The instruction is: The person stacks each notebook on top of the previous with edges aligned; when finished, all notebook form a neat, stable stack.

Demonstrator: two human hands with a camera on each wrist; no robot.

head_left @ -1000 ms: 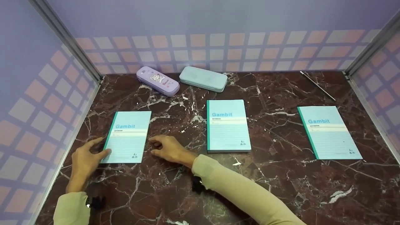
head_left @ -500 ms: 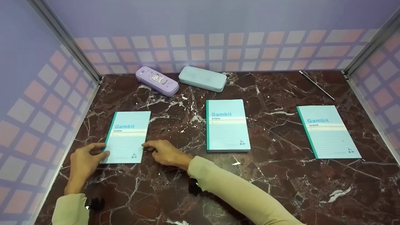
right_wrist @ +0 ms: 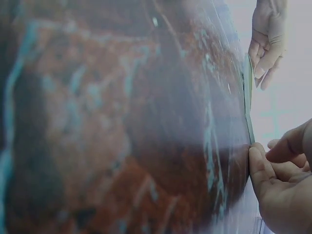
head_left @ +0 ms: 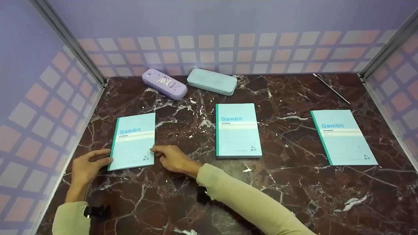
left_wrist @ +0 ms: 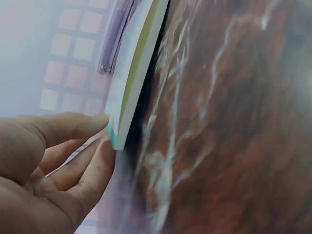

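Observation:
On the left of the table lies a light blue "Gambit" notebook (head_left: 135, 143) with a green spine. The person's left hand (head_left: 85, 168) pinches its spine near the lower corner between thumb and fingers, as the left wrist view shows. At the opposite long edge, the right hand (head_left: 172, 159) pinches the notebook low on the side. That right edge looks raised, so the notebook tilts toward the spine. In the left wrist view, the page edges of the notebook (left_wrist: 134, 83) show a slight bulge. Several fingertips are hidden behind the notebook.
A similar notebook stack (head_left: 238, 133) lies mid-table, and another notebook (head_left: 344, 138) at the right. Toward the back are a purple pencil case (head_left: 165, 84), a light blue case (head_left: 212, 81) and a thin pencil-like stick (head_left: 331, 88). Panel walls (head_left: 209, 55) enclose the table.
The right hand has reached the notebook's right edge and pinched it. That edge has risen and the notebook has turned slightly. The left hand has closed in on the spine.

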